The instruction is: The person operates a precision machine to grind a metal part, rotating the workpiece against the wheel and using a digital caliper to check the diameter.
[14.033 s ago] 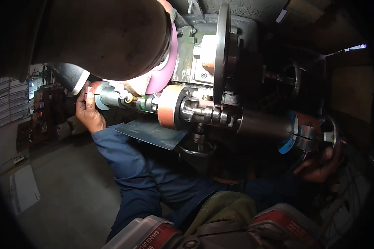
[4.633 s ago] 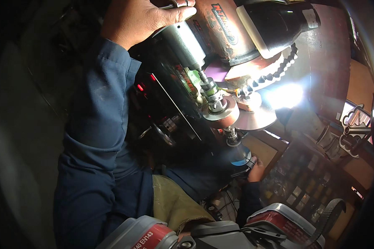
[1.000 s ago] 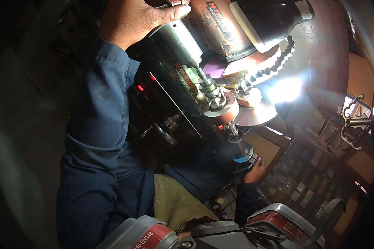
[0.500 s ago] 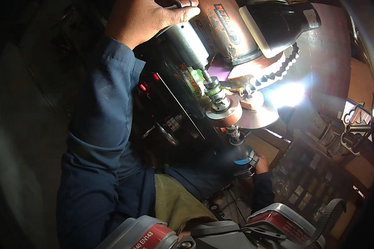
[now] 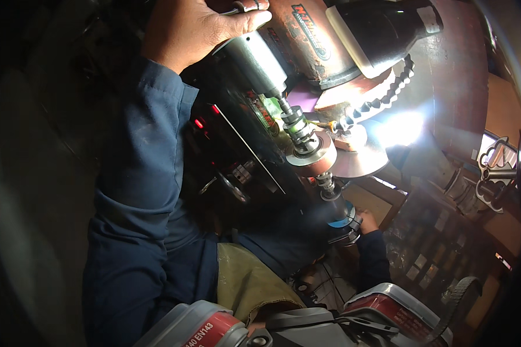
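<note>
My left hand (image 5: 194, 29) is at the top, closed round a shiny curved metal lever (image 5: 237, 8) beside the end of a smooth steel cylinder (image 5: 255, 62). The thumb stretches over the cylinder's upper end. From there a stepped metal shaft (image 5: 297, 127) with a thick brown-rimmed disc (image 5: 314, 162) runs down between the machine's ends. Right beside it is a flat grinding wheel (image 5: 364, 159). My right hand (image 5: 367, 222) is lower right, its fingers curled at the edge of a dark round fitting with a blue ring (image 5: 344, 220); its grip is partly hidden.
A bright black-cased work lamp (image 5: 376, 34) and a segmented coolant hose (image 5: 382, 98) hang over the wheel, near an orange-brown motor housing (image 5: 312, 40). A dark machine panel has red lights (image 5: 200, 123) and a handwheel (image 5: 231, 186). Respirator filters (image 5: 208, 324) fill the lower edge.
The view has shifted slightly, so the machine sits a little further left at the top. My right hand and forearm appear slightly further right. Both hands keep their places on the machine.
</note>
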`<move>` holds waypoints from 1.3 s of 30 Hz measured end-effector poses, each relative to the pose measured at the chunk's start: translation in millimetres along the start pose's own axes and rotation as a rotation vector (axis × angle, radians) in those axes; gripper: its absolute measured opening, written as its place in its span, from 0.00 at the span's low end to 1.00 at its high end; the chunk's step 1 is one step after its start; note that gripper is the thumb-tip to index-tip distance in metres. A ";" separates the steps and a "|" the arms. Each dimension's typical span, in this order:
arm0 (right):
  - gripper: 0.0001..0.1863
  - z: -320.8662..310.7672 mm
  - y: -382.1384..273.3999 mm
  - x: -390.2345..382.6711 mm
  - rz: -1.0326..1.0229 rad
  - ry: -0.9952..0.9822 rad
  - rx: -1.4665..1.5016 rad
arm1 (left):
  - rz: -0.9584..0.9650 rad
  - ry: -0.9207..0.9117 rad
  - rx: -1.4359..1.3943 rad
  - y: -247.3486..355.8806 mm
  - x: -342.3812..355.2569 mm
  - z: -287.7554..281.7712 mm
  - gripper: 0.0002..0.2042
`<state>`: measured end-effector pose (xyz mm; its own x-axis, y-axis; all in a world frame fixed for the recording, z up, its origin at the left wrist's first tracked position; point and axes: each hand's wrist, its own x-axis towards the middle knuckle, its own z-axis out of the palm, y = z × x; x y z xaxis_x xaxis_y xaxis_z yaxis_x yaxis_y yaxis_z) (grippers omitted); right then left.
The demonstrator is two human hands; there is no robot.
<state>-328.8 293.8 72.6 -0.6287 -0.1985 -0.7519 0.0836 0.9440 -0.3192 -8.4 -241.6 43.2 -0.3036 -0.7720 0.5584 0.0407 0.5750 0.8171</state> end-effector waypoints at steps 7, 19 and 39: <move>0.14 46.0 0.0 -43.9 -0.162 0.511 0.126 | -0.141 -0.064 -0.061 11.0 -0.2 1.6 0.10; 0.19 134.5 19.2 -63.2 -0.586 1.259 0.353 | -0.096 -0.126 0.047 12.2 -5.3 0.2 0.09; 0.16 127.8 -1.5 -74.3 -0.496 1.339 0.146 | -0.031 -0.137 -0.102 -19.7 -10.9 11.0 0.11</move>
<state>-183.4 273.5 55.3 -0.8506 -0.0223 0.5254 -0.3299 0.8006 -0.5002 -16.4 -241.6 19.4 -0.4331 -0.7408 0.5135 0.1235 0.5155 0.8479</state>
